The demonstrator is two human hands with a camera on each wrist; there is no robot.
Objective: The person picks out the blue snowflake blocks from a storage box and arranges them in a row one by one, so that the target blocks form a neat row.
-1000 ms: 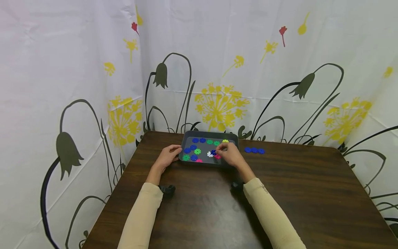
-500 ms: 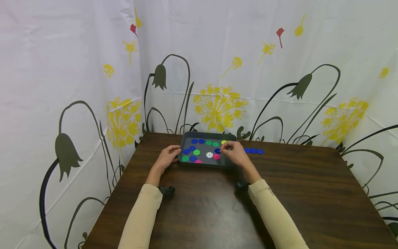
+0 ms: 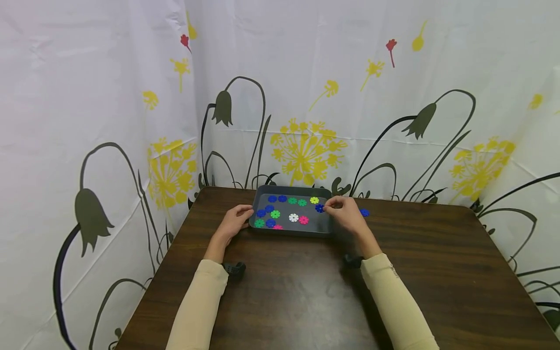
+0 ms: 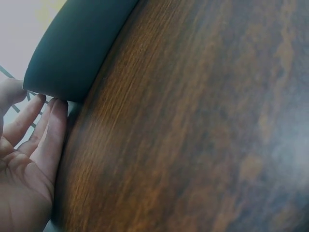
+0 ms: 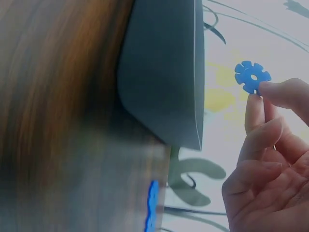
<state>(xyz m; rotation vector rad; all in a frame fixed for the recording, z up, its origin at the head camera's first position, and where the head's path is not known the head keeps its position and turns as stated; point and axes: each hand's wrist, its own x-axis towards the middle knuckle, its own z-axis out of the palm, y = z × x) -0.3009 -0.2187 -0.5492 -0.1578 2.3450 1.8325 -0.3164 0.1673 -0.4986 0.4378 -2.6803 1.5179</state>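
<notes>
My right hand [image 3: 347, 212] pinches a blue interlocking disc [image 5: 252, 77] by its edge, between thumb and fingertips, over the right end of the grey tray [image 3: 288, 232]. This disc has a notched rim and a small centre hole. At the tray's left end, my left hand [image 3: 234, 222] rests its fingertips against the wall, thumb at the rim; its fingers [image 4: 54, 130] look fairly straight in the left wrist view. Inside the tray lie several similar discs, among them a white disc [image 3: 293, 218], a pink disc [image 3: 304, 220], a yellow disc [image 3: 314, 200] and a light green disc [image 3: 275, 214].
On the dark wooden table [image 3: 288, 291], a blue disc [image 3: 365, 212] shows just right of my right hand, which hides others beside it. The right wrist view shows a blue row [image 5: 152, 208] edge-on near the tray. A flower-patterned curtain [image 3: 306, 73] hangs behind the table.
My right hand has carried the blue disc rightward, from beside the white and pink discs to the tray's right end. It now covers part of the blue row. My left hand stays at the tray.
</notes>
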